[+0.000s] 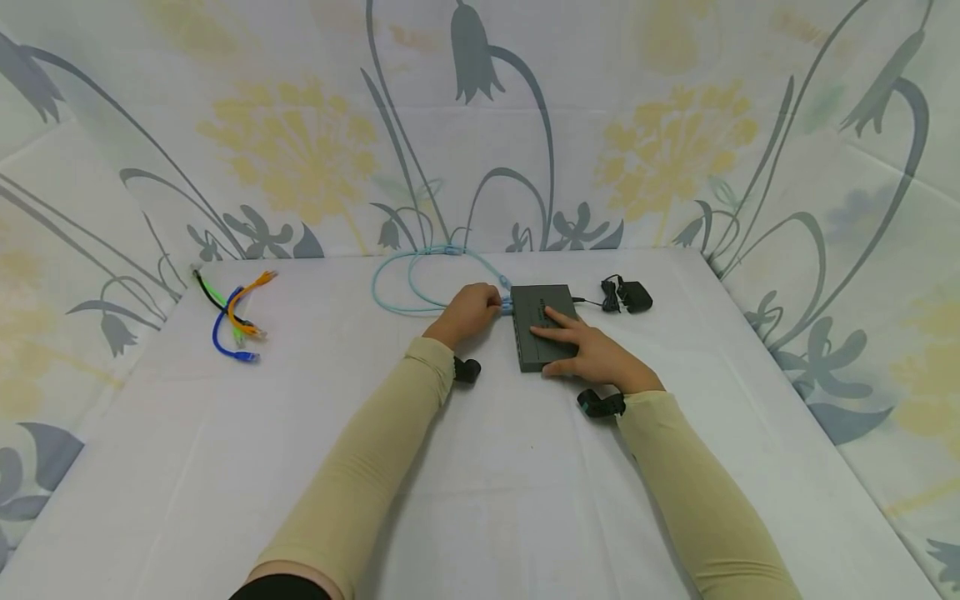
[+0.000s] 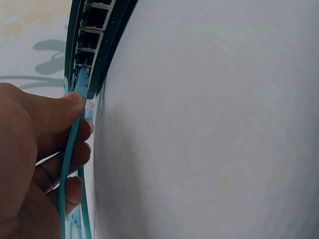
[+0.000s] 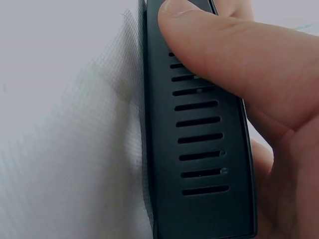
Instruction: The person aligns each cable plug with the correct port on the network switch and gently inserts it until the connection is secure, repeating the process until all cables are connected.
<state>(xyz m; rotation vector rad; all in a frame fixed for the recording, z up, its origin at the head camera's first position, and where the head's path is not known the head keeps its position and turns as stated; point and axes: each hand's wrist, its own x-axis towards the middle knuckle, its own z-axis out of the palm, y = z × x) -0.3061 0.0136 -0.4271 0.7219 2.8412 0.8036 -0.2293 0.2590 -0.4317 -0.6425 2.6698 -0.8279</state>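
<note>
One plug (image 2: 82, 82), apparently being seated, likely needs straight pressure next: left hand (image 1: 472, 310) pinching it, right hand (image 1: 596, 354), fingers extended, on the box (image 1: 533, 310) near the surface's far edge (image 1: 322, 263).

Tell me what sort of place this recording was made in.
Probably an indoor tabletop filming setup rather than a working office: a white-covered table bears a network switch, with a floral-print backdrop behind and along both sides.
</note>
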